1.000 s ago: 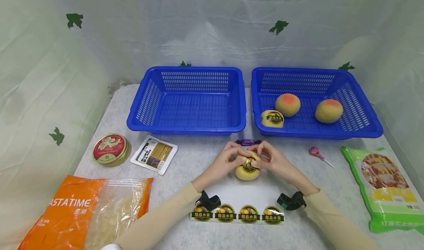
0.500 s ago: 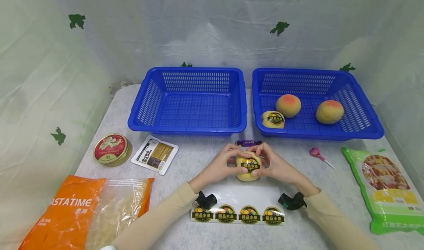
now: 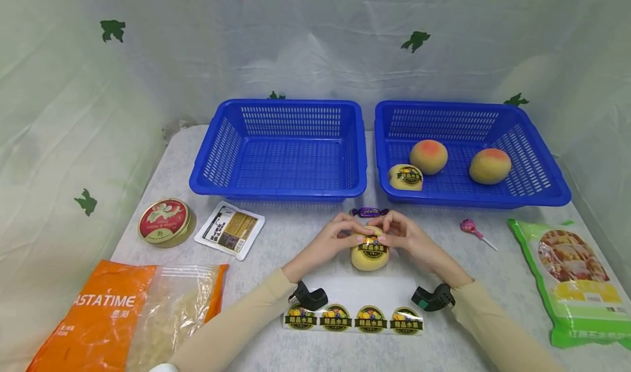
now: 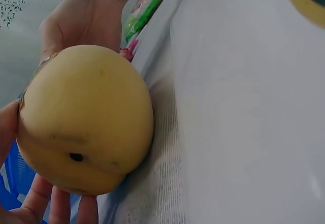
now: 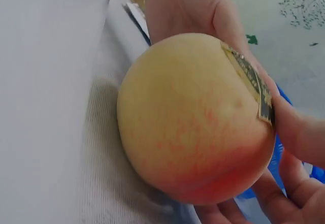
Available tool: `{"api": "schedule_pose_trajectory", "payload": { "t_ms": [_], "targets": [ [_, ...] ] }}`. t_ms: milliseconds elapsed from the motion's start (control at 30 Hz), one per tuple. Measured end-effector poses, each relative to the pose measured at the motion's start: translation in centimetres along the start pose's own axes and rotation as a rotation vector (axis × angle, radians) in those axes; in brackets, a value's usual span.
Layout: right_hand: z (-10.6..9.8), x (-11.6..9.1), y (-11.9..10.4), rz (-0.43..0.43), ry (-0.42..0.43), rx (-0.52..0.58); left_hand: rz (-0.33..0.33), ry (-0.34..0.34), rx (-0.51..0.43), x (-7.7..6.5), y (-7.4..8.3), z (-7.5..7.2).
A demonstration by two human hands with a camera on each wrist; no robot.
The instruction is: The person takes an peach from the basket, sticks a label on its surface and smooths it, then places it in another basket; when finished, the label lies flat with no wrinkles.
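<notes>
A yellow peach (image 3: 370, 261) with a black-and-gold fruit sticker (image 3: 372, 249) sits between both hands, close over the table. My left hand (image 3: 329, 243) grips its left side, thumb on the sticker's upper left. From the other side my right hand (image 3: 413, 241) holds it, thumb pressing near the sticker's upper right. The left wrist view shows the peach's (image 4: 86, 117) plain yellow side with a dark spot. A red blush marks the peach (image 5: 188, 127) in the right wrist view, where the sticker's (image 5: 250, 81) edge stands slightly off the skin. In front lies the white sticker sheet (image 3: 367, 291).
Behind stand two blue baskets; the left basket (image 3: 276, 191) is bare inside, the right basket (image 3: 458, 198) holds a stickered peach (image 3: 405, 178) and two plain ones. Around lie a purple candy (image 3: 368, 212), lollipop (image 3: 470, 227), tin (image 3: 165, 222), flat pack (image 3: 229, 229) and two food bags.
Both thumbs have slid from the sticker's lower edge up to its upper sides since half a second ago. A second ago they covered more of the sticker. The peach stays in nearly the same place.
</notes>
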State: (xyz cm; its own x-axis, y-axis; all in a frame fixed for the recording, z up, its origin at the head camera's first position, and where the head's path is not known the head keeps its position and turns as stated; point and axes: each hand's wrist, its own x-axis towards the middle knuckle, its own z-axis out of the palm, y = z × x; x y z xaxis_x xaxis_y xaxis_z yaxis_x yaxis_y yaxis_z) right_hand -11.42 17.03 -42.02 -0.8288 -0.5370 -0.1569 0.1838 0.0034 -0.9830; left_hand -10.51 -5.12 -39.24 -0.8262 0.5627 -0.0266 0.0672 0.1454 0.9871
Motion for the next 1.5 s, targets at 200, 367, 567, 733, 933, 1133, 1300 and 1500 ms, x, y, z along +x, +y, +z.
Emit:
{"api": "schedule_pose_trajectory", "payload": {
  "t_ms": [200, 367, 567, 733, 933, 1133, 1300, 1500],
  "targets": [
    [0.1, 0.2, 0.2, 0.021, 0.025, 0.056, -0.014, -0.001, -0.006, 0.5, -1.7, 0.0],
    [0.2, 0.3, 0.3, -0.012, 0.046, 0.056, -0.013, -0.012, -0.021, 0.8, -3.2, -0.1],
    [-0.4, -0.1, 0.5, -0.043, -0.056, 0.019, 0.022, 0.002, 0.033, 1.0, -3.5, 0.0],
    [-0.7, -0.2, 0.6, -0.088, -0.103, 0.002, 0.017, -0.023, 0.009, 0.9, -3.5, 0.1],
    [-0.9, -0.5, 0.7, -0.114, -0.169, -0.039, 0.017, -0.063, -0.004, 1.0, -3.6, 0.1],
    [-0.7, -0.8, 0.7, -0.166, -0.159, -0.083, 0.036, -0.072, 0.045, 0.8, -3.4, 0.2],
    [-0.9, -1.2, 0.0, -0.193, -0.152, -0.210, 0.058, -0.097, 0.136, 0.5, -2.8, 0.2],
    [-2.7, -3.1, -1.6, -0.212, -0.008, -0.192, 0.099, -0.099, 0.423, 0.4, -2.2, 0.6]
  ]
}}
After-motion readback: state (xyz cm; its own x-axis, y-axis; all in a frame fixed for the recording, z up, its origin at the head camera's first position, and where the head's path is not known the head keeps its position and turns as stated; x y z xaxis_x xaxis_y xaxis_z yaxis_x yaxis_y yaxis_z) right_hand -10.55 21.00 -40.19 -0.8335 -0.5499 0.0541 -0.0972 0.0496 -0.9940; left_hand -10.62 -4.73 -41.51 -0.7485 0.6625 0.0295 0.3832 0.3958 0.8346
